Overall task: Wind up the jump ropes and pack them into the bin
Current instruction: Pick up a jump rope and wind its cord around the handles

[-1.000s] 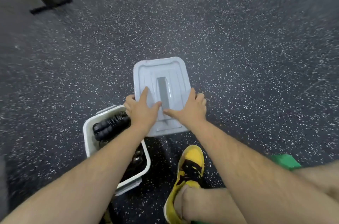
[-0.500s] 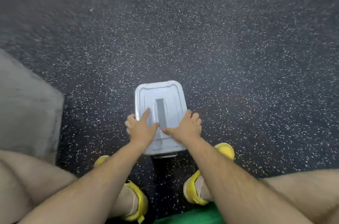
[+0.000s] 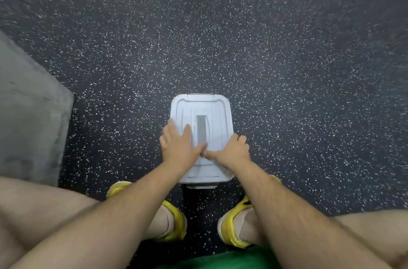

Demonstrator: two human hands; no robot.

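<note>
A: Where's the bin (image 3: 201, 186)?
B: On the speckled floor (image 3: 220, 48), just ahead of the yellow shoes (image 3: 180, 224), with the lid (image 3: 207, 110) on top.
A: And the hands?
B: The left hand (image 3: 178, 147) presses flat on the lid, fingers straight. The right hand (image 3: 231, 149) curls its fingers over the lid's right edge.

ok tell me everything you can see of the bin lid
The lid is a pale grey, rounded rectangle that looks like plastic, with raised ribs and a darker grey strip along its middle. It lies flat on the bin, which stands on the speckled floor. The left hand rests flat on its left part; the right hand curls over its right edge.
</note>
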